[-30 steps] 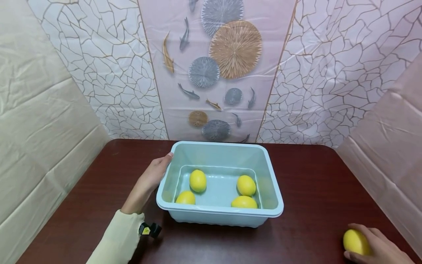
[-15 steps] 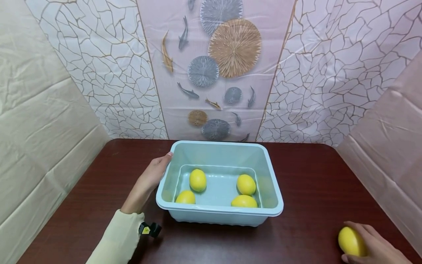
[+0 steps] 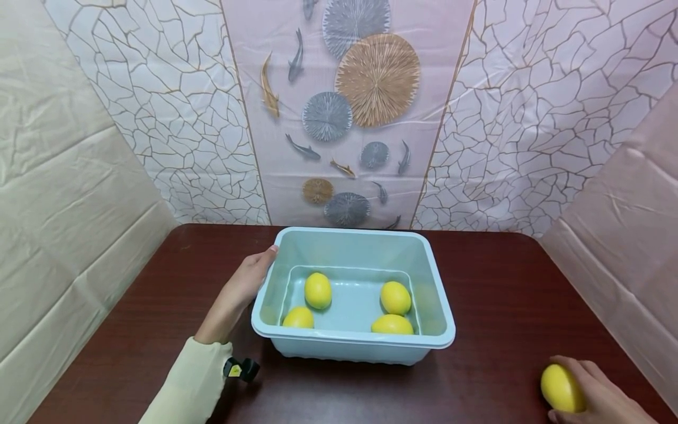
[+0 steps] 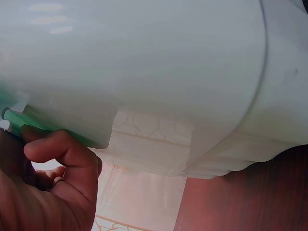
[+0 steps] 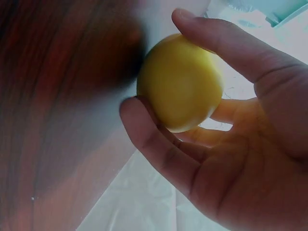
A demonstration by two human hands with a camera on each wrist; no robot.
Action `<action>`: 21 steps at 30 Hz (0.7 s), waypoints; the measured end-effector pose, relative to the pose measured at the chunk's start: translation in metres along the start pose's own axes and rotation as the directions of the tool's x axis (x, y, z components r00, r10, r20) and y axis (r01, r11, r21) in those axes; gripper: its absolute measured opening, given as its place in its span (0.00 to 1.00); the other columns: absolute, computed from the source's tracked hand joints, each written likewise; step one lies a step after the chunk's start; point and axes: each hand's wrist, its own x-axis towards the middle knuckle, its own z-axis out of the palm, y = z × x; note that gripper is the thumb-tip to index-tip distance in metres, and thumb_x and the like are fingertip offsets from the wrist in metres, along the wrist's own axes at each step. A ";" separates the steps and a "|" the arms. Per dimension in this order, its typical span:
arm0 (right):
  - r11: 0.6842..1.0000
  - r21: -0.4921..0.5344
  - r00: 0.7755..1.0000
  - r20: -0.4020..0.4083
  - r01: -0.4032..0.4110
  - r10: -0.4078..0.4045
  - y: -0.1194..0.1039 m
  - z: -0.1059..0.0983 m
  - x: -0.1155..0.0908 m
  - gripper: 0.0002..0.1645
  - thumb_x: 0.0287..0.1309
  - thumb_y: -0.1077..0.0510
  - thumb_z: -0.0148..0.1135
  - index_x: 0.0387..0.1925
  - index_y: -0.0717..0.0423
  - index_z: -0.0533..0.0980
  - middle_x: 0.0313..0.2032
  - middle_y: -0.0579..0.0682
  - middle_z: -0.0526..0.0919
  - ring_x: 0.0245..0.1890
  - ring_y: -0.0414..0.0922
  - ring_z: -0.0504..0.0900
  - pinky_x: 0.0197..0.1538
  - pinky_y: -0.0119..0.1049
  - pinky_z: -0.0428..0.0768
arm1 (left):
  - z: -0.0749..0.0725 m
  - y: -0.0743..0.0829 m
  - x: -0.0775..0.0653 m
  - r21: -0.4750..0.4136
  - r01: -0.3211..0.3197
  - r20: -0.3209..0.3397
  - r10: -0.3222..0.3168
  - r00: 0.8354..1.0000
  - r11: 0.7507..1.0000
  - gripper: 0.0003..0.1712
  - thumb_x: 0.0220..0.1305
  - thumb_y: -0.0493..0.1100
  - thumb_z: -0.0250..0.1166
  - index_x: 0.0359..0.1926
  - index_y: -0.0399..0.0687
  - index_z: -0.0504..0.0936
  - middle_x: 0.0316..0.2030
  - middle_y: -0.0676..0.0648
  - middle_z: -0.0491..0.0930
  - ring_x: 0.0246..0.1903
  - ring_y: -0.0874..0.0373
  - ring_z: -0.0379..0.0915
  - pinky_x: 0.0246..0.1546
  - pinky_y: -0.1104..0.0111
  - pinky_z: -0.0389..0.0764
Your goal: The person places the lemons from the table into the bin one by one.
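A pale blue plastic tub stands on the dark wooden table, with several lemons inside: one lemon and another on the left, one and another on the right. My left hand grips the tub's left rim, thumb on top; the left wrist view shows its curled fingers beneath the rim, against the outer wall. At the table's lower right, my right hand holds a lemon between thumb and fingers. In the right wrist view that lemon is close to the tabletop.
The dark red-brown table has cloth walls on its left and right. A patterned backdrop hangs behind the tub, close to the table's far edge.
My right hand has shifted slightly left with the lemon in its fingers. The left hand and the tub stay where they were.
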 end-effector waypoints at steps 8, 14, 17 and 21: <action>0.994 -0.005 0.993 0.048 -0.106 0.106 0.000 -0.005 0.000 0.53 0.49 0.44 0.83 0.67 0.63 0.65 0.54 0.69 0.72 0.40 0.52 0.78 0.31 0.47 0.73 | 0.001 0.000 0.000 -0.002 0.003 -0.005 -0.004 1.000 1.000 0.38 0.84 0.63 0.46 0.69 0.32 0.74 0.48 0.35 0.85 0.38 0.54 0.86 0.38 0.65 0.88; 0.996 0.003 0.996 -0.008 -0.085 0.085 -0.010 -0.009 0.000 0.55 0.49 0.44 0.83 0.69 0.62 0.64 0.55 0.67 0.73 0.39 0.51 0.77 0.31 0.45 0.73 | 0.002 0.000 -0.001 0.009 0.009 -0.001 -0.009 1.000 1.000 0.39 0.84 0.63 0.46 0.69 0.31 0.74 0.49 0.35 0.85 0.38 0.53 0.86 0.38 0.64 0.88; 0.999 0.017 0.995 -0.084 -0.047 0.048 -0.017 -0.011 0.001 0.54 0.45 0.48 0.85 0.66 0.67 0.65 0.53 0.68 0.74 0.39 0.54 0.78 0.32 0.47 0.75 | 0.002 0.000 -0.001 0.008 0.009 0.002 -0.009 1.000 1.000 0.40 0.83 0.63 0.46 0.69 0.31 0.74 0.49 0.35 0.85 0.38 0.53 0.86 0.38 0.64 0.88; 0.999 0.032 0.975 -0.223 0.036 -0.028 -0.025 -0.014 0.003 0.52 0.36 0.54 0.89 0.59 0.71 0.69 0.50 0.67 0.76 0.39 0.44 0.75 0.33 0.41 0.76 | 0.001 0.000 0.000 0.005 0.009 0.007 -0.009 1.000 1.000 0.40 0.84 0.63 0.45 0.71 0.32 0.73 0.52 0.34 0.84 0.41 0.52 0.86 0.40 0.64 0.88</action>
